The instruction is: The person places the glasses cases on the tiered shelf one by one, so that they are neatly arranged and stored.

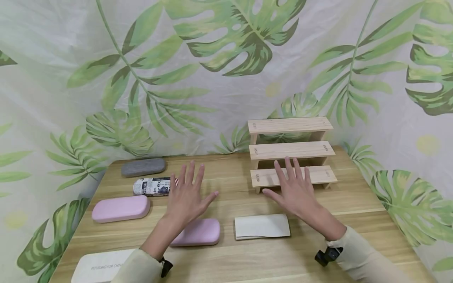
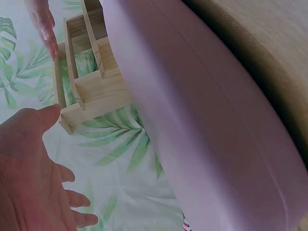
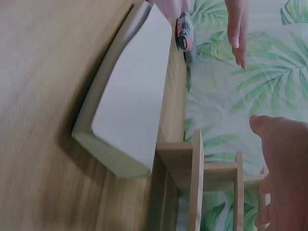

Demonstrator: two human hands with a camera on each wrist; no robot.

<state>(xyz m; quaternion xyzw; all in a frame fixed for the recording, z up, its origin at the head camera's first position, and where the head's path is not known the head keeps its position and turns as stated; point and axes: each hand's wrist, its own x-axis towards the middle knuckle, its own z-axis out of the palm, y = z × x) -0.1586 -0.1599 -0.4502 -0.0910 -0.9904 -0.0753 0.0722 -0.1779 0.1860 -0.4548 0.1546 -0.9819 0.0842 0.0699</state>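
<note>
Both hands hover palm down over the wooden table with fingers spread, holding nothing. My left hand [image 1: 185, 198] is above a pink glasses case [image 1: 199, 232], which fills much of the left wrist view. Just left of its fingers lies a glasses case with a printed letter pattern [image 1: 152, 186], partly covered by the hand in the head view. My right hand [image 1: 295, 192] overlaps the lowest step of a three-tier wooden stand [image 1: 291, 150]. A white folding glasses case [image 1: 262, 227] with a flap lies below and left of the right hand.
On the left are a grey fabric case [image 1: 143, 167], another pink case [image 1: 121, 209] and a white printed case [image 1: 100, 266], partly behind the left sleeve. A leaf-patterned cloth [image 1: 219, 86] hangs behind the table [image 1: 219, 204]. Each wrist wears a small black camera [image 1: 328, 256].
</note>
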